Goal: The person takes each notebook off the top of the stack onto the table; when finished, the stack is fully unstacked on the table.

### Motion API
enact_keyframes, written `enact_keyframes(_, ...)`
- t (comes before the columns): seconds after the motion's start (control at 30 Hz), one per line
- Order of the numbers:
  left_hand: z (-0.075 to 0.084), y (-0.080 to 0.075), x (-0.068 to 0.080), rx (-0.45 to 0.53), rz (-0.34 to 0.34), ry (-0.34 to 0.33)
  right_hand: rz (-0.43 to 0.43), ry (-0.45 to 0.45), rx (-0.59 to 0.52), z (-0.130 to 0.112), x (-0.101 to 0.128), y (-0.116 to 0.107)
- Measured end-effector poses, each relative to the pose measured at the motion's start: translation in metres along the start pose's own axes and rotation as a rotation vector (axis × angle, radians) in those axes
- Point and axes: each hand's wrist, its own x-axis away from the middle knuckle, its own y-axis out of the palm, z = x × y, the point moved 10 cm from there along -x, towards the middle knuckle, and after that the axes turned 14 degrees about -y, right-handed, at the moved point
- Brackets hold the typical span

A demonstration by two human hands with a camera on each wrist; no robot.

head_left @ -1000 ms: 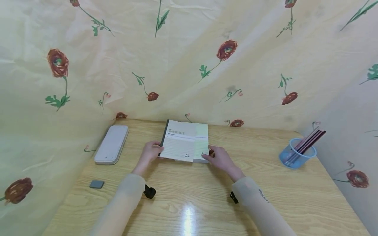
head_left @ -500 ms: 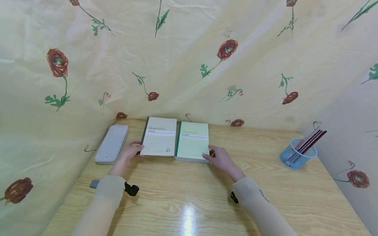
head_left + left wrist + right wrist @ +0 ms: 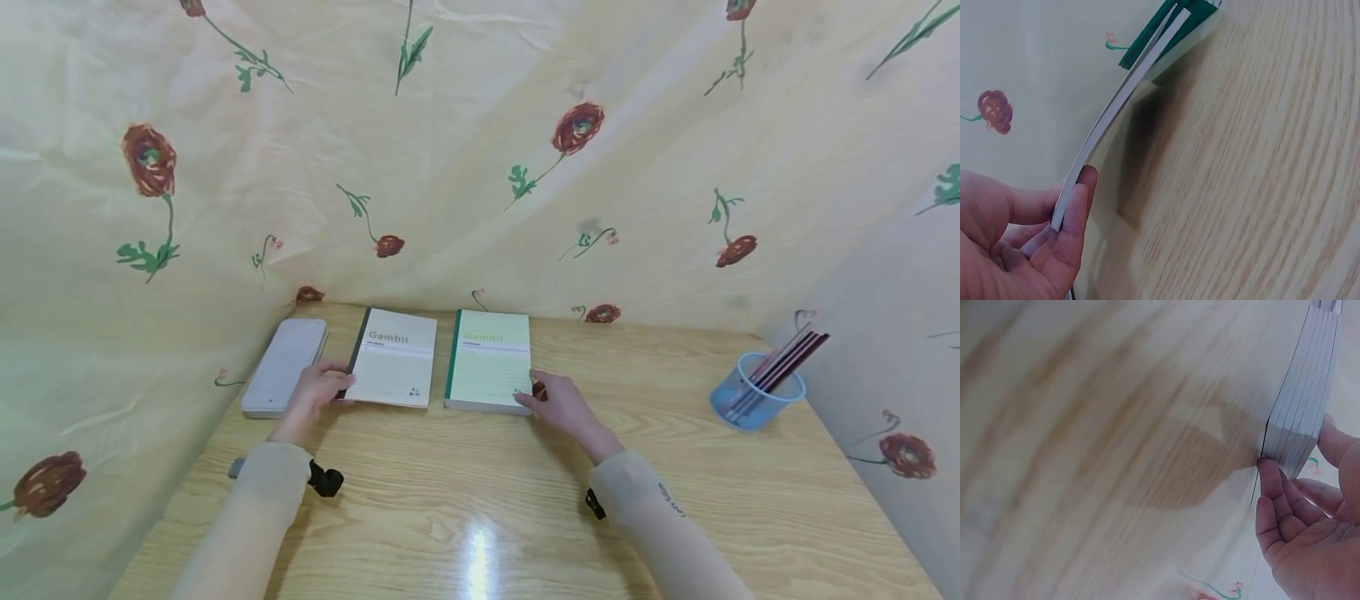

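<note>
A thin white notebook (image 3: 393, 360) with a dark spine is pinched at its lower left by my left hand (image 3: 311, 392). In the left wrist view the notebook (image 3: 1105, 119) bends slightly and stands off the table above its shadow, thumb on one face and fingers on the other. Right of it lies a stack of several notebooks (image 3: 1300, 394), topped by a pale green one (image 3: 487, 362) with a green spine. My right hand (image 3: 561, 408) grips the stack's near right corner. Seen from the right wrist, the thumb lies on the top cover and the fingers reach the lower edge.
A white case (image 3: 285, 362) lies at the left, close by my left hand. Partly under the left sleeve shows a small grey block (image 3: 236, 467). A blue mesh cup (image 3: 750, 400) with several pencils (image 3: 787, 362) stands at the right. Flowered cloth (image 3: 480, 167) hangs behind the table.
My left hand has carried the white notebook leftward off the green-topped stack, then slightly down and toward me, opening a gap between them. The right hand has stayed on the stack.
</note>
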Motion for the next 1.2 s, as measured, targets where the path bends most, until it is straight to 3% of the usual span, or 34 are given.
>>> enact_keyframes(0.37,-0.002,0.003,-0.003,-0.077,0.045,0.006,0.005,0.017,-0.005,0.002,0.0,0.002)
enact_keyframes(0.67,-0.002,0.004,-0.008,-0.333,0.103,0.023,0.006,0.018,-0.011,0.001,0.0,0.002)
enact_keyframes(0.87,0.005,0.008,-0.001,-0.518,0.154,0.066,0.012,0.014,-0.009,0.002,-0.001,0.001)
enact_keyframes(1.2,0.004,0.009,-0.001,-0.627,0.172,0.055,0.006,0.046,-0.016,0.001,-0.001,0.002)
